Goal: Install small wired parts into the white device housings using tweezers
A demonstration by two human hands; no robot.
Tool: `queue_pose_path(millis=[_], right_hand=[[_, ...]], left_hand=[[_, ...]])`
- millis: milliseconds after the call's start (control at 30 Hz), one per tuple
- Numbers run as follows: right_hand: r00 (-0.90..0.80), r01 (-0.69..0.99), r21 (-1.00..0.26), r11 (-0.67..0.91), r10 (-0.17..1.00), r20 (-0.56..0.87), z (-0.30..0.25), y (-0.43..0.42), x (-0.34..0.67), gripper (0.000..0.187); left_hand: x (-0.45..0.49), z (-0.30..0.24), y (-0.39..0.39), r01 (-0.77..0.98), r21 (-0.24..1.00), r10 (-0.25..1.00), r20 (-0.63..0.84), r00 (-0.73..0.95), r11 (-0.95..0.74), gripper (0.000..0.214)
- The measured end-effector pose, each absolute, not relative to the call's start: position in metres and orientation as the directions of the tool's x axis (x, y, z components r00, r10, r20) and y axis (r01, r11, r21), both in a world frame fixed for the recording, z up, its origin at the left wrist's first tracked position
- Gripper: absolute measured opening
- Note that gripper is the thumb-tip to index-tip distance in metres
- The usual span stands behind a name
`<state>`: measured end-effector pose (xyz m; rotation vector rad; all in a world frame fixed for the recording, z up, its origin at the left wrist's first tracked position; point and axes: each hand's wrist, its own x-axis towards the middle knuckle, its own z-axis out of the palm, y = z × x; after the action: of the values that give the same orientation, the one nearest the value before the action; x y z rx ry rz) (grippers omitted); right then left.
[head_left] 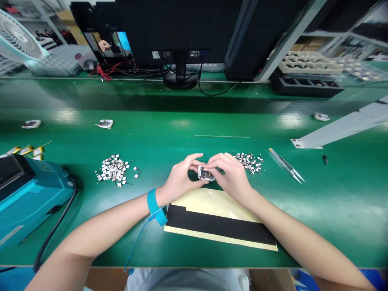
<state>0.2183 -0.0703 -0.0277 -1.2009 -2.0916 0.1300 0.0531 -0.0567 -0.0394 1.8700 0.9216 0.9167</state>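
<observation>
A small white-cased circuit board unit [206, 173] is held between both hands above the green bench. My left hand [182, 173], with a teal wrist strap [155, 206] on its wrist, curls its fingers and thumb round the unit's left side. From the right, my right hand [228, 171] pinches the unit's upper edge with its fingertips. Under the wrists lies a yellow backing sheet [209, 196] bearing a black strip [221, 226]. One pile of small white parts [114, 169] sits left of the hands; another pile [250, 161] is partly hidden behind my right hand.
Tweezers [286, 165] lie at the right. Similar units [105, 123] stand farther back. A blue machine [33, 202] with a black cable occupies the left, near yellow battery cells [26, 150]. A white metal arm [342, 125] reaches in from the right. Behind stands a monitor [181, 72].
</observation>
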Motion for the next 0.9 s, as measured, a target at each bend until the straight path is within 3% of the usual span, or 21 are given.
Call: queue_pose_path(millis=[100, 167, 267, 433, 600, 700, 800, 900], right_hand=[[-0.218, 0.562, -0.648, 0.514, 0.847, 0.484, -0.032, -0.066, 0.217, 0.009], [-0.208, 0.533, -0.685, 0.497, 0.862, 0.463, -0.034, -0.065, 0.216, 0.01], [-0.25, 0.562, -0.63, 0.536, 0.836, 0.488, -0.032, -0.063, 0.219, 0.006], [-0.354, 0.66, -0.414, 0.627, 0.746, 0.565, -0.026, -0.063, 0.224, 0.007], [-0.297, 0.559, -0.572, 0.599, 0.79, 0.537, -0.032, -0.062, 0.222, 0.008], [-0.267, 0.562, -0.596, 0.574, 0.808, 0.526, -0.037, -0.062, 0.222, 0.011], [-0.358, 0.627, -0.474, 0.618, 0.769, 0.529, -0.035, -0.064, 0.224, 0.01], [-0.506, 0.745, -0.161, 0.647, 0.705, 0.496, -0.028, -0.066, 0.227, 0.012]], left_hand=[[0.052, -0.041, -0.058, 0.178, 0.924, 0.862, 0.229, 0.452, -0.339, 0.061], [0.052, -0.042, -0.059, 0.159, 0.936, 0.869, 0.216, 0.445, -0.314, 0.058], [0.052, -0.042, -0.059, 0.143, 0.948, 0.883, 0.202, 0.424, -0.285, 0.055], [0.054, -0.041, -0.057, 0.104, 0.961, 0.884, 0.188, 0.428, -0.255, 0.056], [0.053, -0.041, -0.057, 0.047, 0.974, 0.874, 0.178, 0.452, -0.223, 0.054], [0.053, -0.044, -0.058, 0.032, 0.973, 0.89, 0.195, 0.411, -0.228, 0.051], [0.054, -0.047, -0.059, 0.063, 0.974, 0.909, 0.181, 0.374, -0.22, 0.049], [0.054, -0.048, -0.059, 0.06, 0.98, 0.91, 0.152, 0.386, -0.189, 0.05]])
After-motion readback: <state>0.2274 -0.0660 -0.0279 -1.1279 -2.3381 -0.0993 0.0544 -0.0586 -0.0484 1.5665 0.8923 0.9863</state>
